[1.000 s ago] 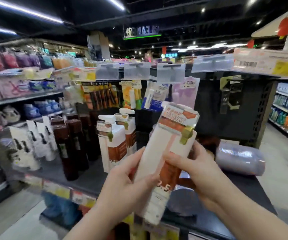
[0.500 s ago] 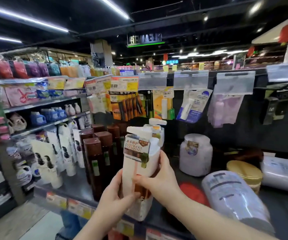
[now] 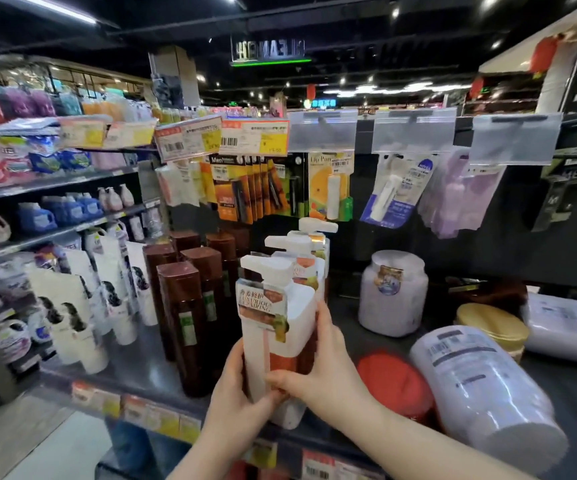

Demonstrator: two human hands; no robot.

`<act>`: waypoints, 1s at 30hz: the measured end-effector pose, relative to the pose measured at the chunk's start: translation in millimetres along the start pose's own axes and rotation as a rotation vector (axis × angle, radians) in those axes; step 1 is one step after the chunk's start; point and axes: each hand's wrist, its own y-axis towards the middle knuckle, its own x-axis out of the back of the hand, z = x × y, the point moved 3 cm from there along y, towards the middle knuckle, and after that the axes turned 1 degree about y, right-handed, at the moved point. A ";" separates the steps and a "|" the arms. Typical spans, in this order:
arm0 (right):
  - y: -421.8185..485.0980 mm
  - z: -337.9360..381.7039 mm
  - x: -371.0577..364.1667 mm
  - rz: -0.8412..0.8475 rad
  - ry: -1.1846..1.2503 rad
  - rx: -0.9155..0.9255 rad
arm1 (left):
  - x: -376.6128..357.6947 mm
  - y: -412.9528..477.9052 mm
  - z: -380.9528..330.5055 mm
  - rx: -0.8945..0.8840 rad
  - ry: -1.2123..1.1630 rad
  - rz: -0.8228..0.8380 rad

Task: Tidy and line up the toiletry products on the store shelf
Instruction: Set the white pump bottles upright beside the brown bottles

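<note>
White pump bottle (image 3: 280, 327), orange-banded, tagged at the neck: standing upright at the front edge of the dark shelf (image 3: 141, 368), heading a row of matching pump bottles (image 3: 309, 251). Left hand (image 3: 242, 407) and right hand (image 3: 321, 372) are both clasping its lower body, each grip closed around it. Brown bottles (image 3: 190, 306) are standing just to its left; a red lid (image 3: 394, 382) and a toppled white jar (image 3: 481, 386) are lying to its right.
</note>
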 end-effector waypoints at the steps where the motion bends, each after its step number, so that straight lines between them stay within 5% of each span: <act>1: -1.2 -4.5 -2.2 0.014 0.007 -0.025 | 0.1 0.6 -0.6 0.001 -0.007 0.005; 23: -4.0 -18.5 14.2 0.165 0.017 -0.118 | -6.0 0.6 16.6 0.139 0.109 0.161; 30: 13.0 -9.5 42.8 0.358 -0.032 -0.271 | -3.9 2.8 21.3 0.089 0.160 0.166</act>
